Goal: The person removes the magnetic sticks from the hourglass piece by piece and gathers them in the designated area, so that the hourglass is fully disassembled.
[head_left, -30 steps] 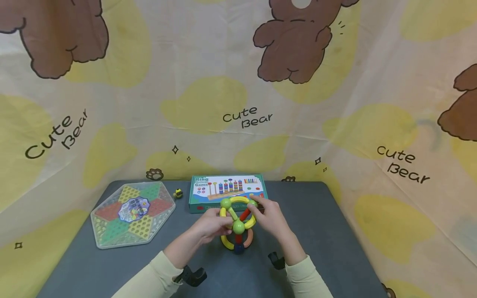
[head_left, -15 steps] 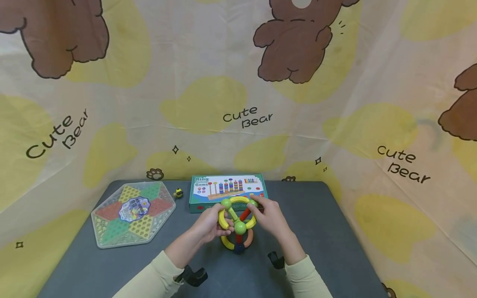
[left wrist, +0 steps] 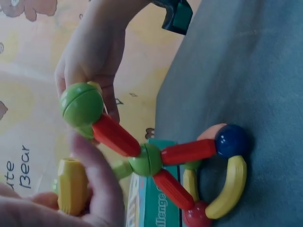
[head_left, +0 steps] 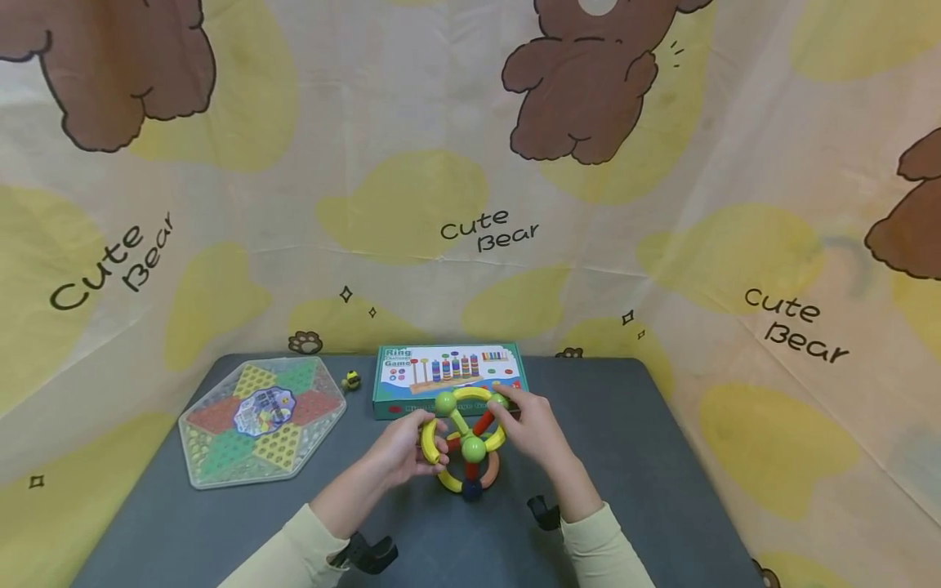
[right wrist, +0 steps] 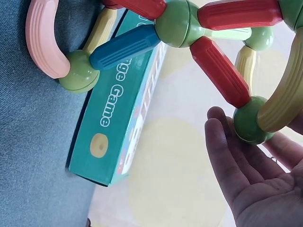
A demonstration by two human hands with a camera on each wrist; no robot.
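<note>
A ball-and-stick building toy (head_left: 474,449) stands on the table, with green balls joined by red, green and curved yellow sticks. Its base has a dark blue ball (left wrist: 232,141), a red ball (left wrist: 197,215) and a pink curved stick (right wrist: 42,40). My left hand (head_left: 397,449) pinches a curved yellow stick (head_left: 429,442) just left of the toy, its ends free of any ball. At the toy's upper right, my right hand (head_left: 542,431) holds a green ball (right wrist: 251,124) with bent fingers; the thumb is mostly hidden in the right wrist view.
Behind the toy lies a green Ring Challenge Game box (head_left: 450,371). A hexagonal star-patterned board game case (head_left: 213,457) is at the left, with a small yellow-and-black figure (head_left: 352,381) beside it. A bear-print cloth (head_left: 397,204) hangs behind the table.
The curved yellow stick has come off the toy's left side and moved left with my left hand. My right hand keeps its place on the green ball.
</note>
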